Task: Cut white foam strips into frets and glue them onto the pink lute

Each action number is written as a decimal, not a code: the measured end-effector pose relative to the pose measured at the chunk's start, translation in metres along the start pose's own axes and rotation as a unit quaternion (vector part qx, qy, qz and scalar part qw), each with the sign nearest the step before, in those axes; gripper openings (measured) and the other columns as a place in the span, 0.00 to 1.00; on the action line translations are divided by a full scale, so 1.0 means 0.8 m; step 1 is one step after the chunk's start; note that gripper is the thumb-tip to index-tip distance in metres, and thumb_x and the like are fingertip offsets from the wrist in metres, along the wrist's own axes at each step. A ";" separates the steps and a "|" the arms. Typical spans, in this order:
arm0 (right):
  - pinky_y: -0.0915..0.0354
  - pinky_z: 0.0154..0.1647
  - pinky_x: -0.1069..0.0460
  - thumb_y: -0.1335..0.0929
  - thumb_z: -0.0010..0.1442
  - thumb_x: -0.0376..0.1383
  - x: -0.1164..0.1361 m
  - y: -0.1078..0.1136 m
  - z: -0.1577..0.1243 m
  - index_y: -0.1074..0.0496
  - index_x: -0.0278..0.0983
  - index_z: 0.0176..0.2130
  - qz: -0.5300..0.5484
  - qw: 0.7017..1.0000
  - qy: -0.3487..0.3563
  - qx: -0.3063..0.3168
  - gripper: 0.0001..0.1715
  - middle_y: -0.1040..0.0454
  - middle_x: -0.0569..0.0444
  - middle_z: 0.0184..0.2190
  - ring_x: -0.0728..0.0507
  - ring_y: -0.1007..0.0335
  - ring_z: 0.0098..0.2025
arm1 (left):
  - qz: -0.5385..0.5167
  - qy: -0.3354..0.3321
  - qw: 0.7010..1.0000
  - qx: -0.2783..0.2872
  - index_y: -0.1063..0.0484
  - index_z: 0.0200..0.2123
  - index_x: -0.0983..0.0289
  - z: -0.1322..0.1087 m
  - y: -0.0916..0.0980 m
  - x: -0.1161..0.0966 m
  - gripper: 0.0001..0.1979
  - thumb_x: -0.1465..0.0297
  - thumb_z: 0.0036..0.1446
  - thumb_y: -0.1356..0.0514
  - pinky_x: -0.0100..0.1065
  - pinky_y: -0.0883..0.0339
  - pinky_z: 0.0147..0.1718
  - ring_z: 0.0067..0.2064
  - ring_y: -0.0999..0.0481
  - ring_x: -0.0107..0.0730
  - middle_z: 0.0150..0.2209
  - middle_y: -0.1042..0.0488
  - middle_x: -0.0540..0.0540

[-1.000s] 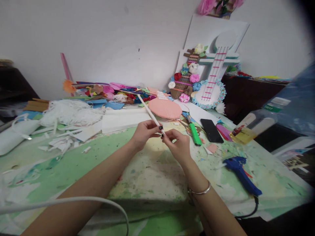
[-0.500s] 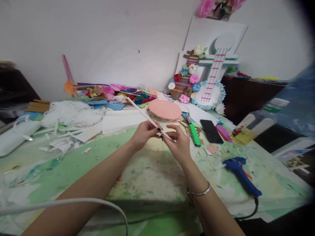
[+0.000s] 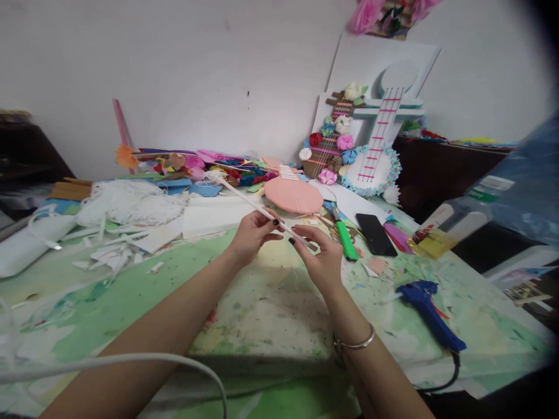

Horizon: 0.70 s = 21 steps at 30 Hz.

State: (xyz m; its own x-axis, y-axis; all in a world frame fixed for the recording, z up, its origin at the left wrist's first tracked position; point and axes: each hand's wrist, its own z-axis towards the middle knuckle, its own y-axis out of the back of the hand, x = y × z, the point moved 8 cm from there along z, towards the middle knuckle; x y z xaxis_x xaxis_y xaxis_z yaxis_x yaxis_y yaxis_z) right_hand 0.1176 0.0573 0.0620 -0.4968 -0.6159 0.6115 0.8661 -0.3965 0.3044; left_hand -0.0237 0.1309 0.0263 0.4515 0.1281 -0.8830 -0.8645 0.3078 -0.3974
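Note:
A thin white strip (image 3: 248,202), like rolled paper or a foam stick, slants across above the table between both hands. My left hand (image 3: 254,237) pinches it near its middle, thumb and fingers closed. Close to its lower right end, my right hand (image 3: 322,251) grips the same strip between thumb and fingers. Just beyond the hands lies a pink paper disc (image 3: 292,195) shaped like a small lute body, with a white-barred neck. To the right of my right hand is a utility knife with a green handle (image 3: 347,240).
A blue glue gun (image 3: 430,314) and a black phone (image 3: 376,234) lie at right, near a plastic bottle (image 3: 458,215). White shreds (image 3: 131,203) and paper scraps (image 3: 113,256) cover the left. Decorated model instruments (image 3: 371,163) lean at the back. A white cable (image 3: 131,359) crosses the foreground.
My right hand has shifted slightly right along the strip, and the fingers sit closer around its lower end. The left hand has moved a little left, and the strip's far tip has shifted left.

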 end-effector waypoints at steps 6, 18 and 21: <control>0.31 0.40 0.50 0.32 0.54 0.36 -0.003 0.005 -0.001 0.24 0.39 0.37 -0.019 1.000 -0.002 -0.020 0.08 0.21 0.52 0.34 0.44 0.25 0.35 | -0.027 0.004 0.999 -0.027 0.31 0.30 0.67 0.002 0.007 -0.003 0.17 0.67 0.38 0.29 0.25 0.28 0.26 0.28 0.26 0.25 0.25 0.28 0.49; 0.32 0.34 0.50 0.32 0.53 0.35 0.000 0.015 -0.001 0.23 0.39 0.35 -0.027 0.998 0.011 -0.061 0.08 0.22 0.53 0.30 0.46 0.30 0.28 | -0.053 0.002 0.998 -0.042 0.31 0.31 0.67 0.006 0.017 -0.006 0.16 0.69 0.39 0.30 0.25 0.28 0.26 0.28 0.25 0.25 0.26 0.26 0.50; 0.32 0.34 0.50 0.32 0.54 0.36 -0.002 0.016 -0.001 0.23 0.40 0.34 -0.034 0.997 0.003 -0.064 0.07 0.22 0.54 0.30 0.47 0.30 0.27 | -0.055 0.000 0.997 -0.047 0.30 0.31 0.67 0.006 0.020 -0.007 0.15 0.70 0.39 0.30 0.25 0.28 0.26 0.28 0.25 0.25 0.26 0.26 0.50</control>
State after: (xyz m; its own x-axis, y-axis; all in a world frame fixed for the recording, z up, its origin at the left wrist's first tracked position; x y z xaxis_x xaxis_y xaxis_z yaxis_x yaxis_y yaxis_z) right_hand 0.1291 0.0530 0.0643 -0.5549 -0.5887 0.5878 0.8164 -0.5213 0.2485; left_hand -0.0391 0.1401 0.0259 0.5453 0.0978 -0.8325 -0.8262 0.2305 -0.5141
